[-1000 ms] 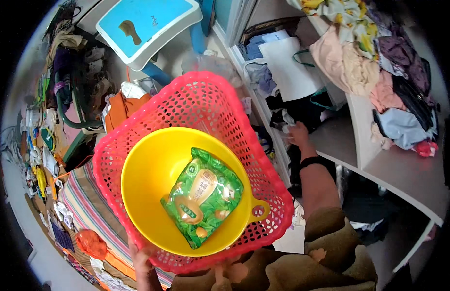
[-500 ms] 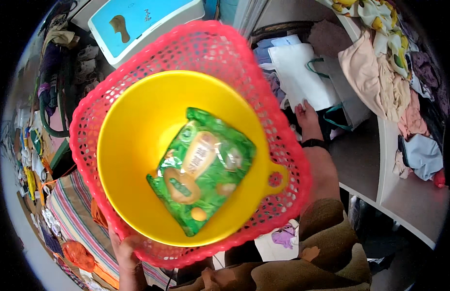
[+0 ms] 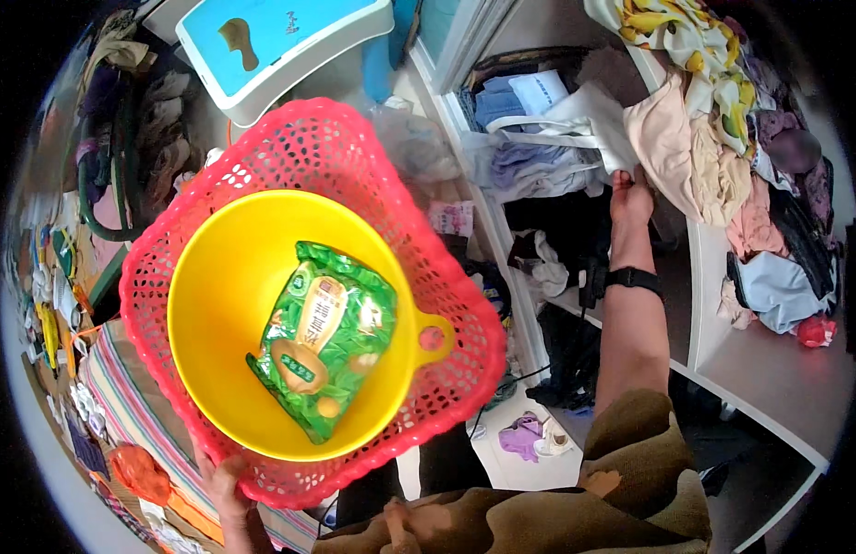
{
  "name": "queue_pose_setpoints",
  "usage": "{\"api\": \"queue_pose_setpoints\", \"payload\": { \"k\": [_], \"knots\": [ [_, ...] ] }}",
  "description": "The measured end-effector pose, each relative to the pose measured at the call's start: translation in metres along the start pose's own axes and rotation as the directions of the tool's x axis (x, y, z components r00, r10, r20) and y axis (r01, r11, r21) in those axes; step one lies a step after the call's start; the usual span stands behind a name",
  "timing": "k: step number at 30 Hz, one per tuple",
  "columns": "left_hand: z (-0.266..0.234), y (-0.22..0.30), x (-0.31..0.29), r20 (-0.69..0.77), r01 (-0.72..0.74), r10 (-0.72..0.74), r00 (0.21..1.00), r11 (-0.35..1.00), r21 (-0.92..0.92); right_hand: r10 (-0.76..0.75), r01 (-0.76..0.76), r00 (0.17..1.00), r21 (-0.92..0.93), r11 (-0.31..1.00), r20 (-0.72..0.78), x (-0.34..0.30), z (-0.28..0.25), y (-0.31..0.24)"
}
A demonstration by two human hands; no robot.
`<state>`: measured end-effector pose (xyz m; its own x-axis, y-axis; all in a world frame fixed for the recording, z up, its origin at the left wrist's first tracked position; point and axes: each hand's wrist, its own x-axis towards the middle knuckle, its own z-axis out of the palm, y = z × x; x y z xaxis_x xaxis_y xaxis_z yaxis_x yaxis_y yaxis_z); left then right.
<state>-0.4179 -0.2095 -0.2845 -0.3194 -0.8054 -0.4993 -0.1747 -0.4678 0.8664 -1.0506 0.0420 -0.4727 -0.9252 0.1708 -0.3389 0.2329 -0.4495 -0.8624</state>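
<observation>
The person's left hand [image 3: 220, 485] grips the near rim of a pink plastic lattice basket [image 3: 308, 157], its fingers curled under the edge at the lower left, so the basket is carried out in front of the body, tilted a little. A yellow plastic bowl [image 3: 220, 286] sits inside the basket and nearly fills it; its small handle tab with a round hole points to the person's right. In the bowl lies a green snack packet [image 3: 322, 337], flat and slanted, touching the bowl's bottom.

The right hand [image 3: 629, 196] is stretched out to the cluttered shelf [image 3: 714, 305] at the right, fingers closed on a pale cloth [image 3: 590, 125] that hangs from the heap there; a black wristband [image 3: 634, 277] circles the wrist. More crumpled clothes [image 3: 700, 138], peach, yellow-printed and dark, are piled along the shelf top.

Beyond the basket, at the far side, stands a blue and white plastic stool [image 3: 280, 42]. Below the basket to the left lies a striped cloth [image 3: 123, 406], and bags and oddments crowd the left edge. On the floor near the person's knees lies a small purple cloth [image 3: 522, 436].
</observation>
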Motion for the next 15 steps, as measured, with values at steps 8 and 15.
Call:
{"api": "queue_pose_setpoints", "payload": {
  "k": [8, 15],
  "knots": [
    [0.012, -0.001, -0.007, -0.007, 0.042, -0.043, 0.999, 0.997, -0.058, 0.109, -0.105, 0.994, -0.118, 0.987, 0.024, -0.008, 0.002, 0.011],
    [0.020, 0.004, -0.009, -0.002, 0.054, -0.054, 0.999, 0.998, -0.041, 0.355, -0.336, 0.870, -0.114, 0.935, 0.343, -0.120, 0.042, 0.021]
  ]
}}
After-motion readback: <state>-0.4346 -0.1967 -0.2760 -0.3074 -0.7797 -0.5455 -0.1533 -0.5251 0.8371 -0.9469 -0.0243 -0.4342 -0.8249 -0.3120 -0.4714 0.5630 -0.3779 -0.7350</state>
